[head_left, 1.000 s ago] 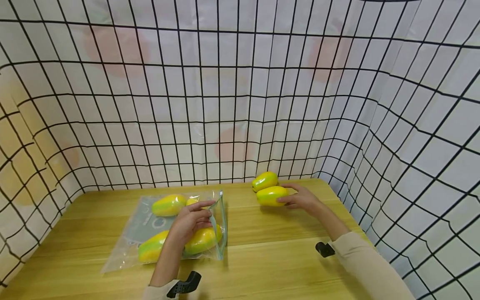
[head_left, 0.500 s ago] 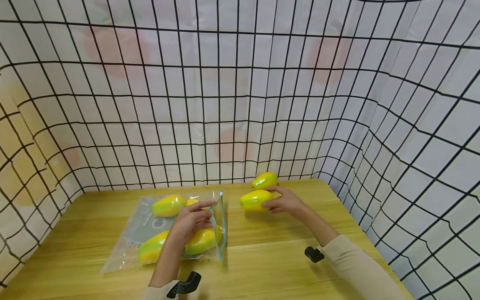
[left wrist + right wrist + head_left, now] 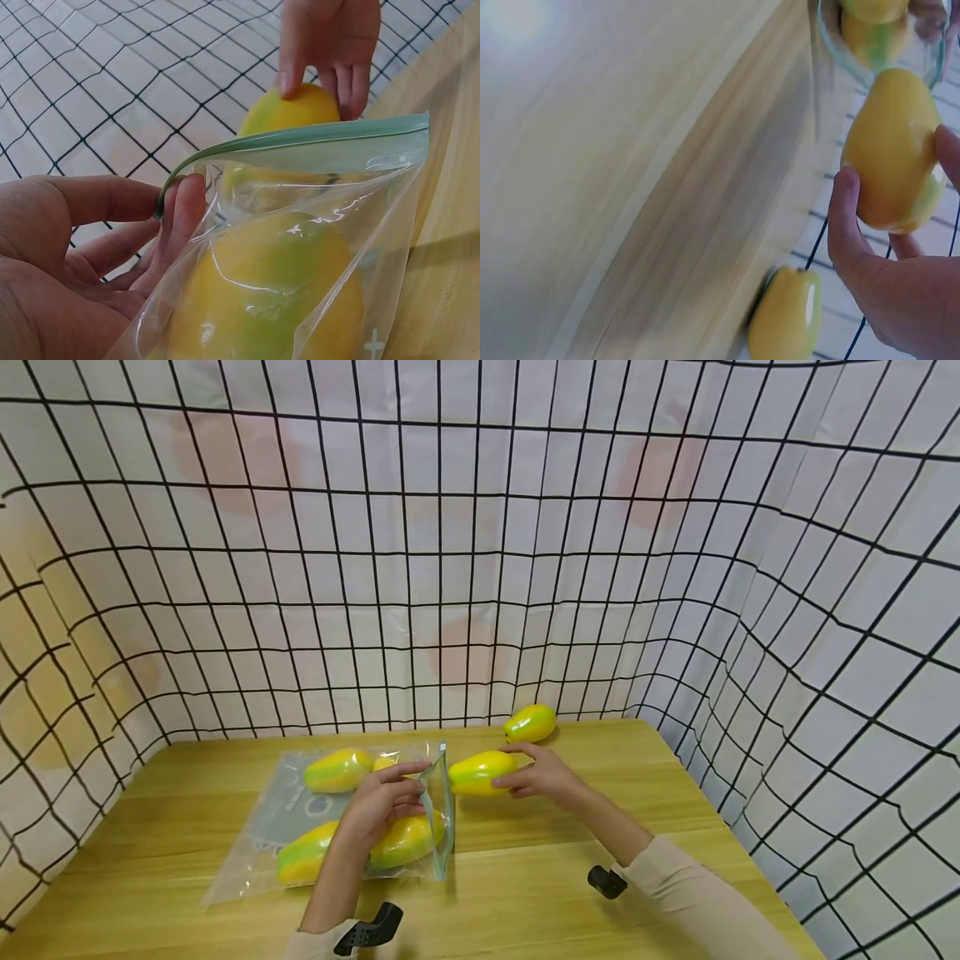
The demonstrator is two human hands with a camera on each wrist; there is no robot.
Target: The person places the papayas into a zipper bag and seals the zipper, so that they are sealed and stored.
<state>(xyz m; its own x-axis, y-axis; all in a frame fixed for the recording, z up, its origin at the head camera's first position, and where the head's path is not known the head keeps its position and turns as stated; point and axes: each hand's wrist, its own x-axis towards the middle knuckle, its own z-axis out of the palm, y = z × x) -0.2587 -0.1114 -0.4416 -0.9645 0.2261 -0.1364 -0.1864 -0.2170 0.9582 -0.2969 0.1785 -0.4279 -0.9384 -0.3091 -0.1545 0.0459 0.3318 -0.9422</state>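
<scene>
A yellow-green papaya (image 3: 478, 774) is held by its near end in my right hand (image 3: 542, 774), thumb and fingers around it. Its far tip is at the mouth of a clear zip bag (image 3: 281, 806) lying on the table. My left hand (image 3: 375, 802) pinches the bag's green zip edge (image 3: 337, 135), and the mouth gapes toward the right. Inside the bag lie several papayas, one (image 3: 337, 771) at the back, one (image 3: 303, 857) in front and one (image 3: 270, 300) close behind the opening. My left hand partly hides another in the head view.
One more papaya (image 3: 530, 723) lies by the back edge of the wooden table (image 3: 540, 877). Black grid netting (image 3: 472, 577) over a pale sheet rises behind the table and at both sides.
My right hand has carried the papaya leftward, away from the one at the back, up to the bag's mouth. The left hand and the bag have stayed in place.
</scene>
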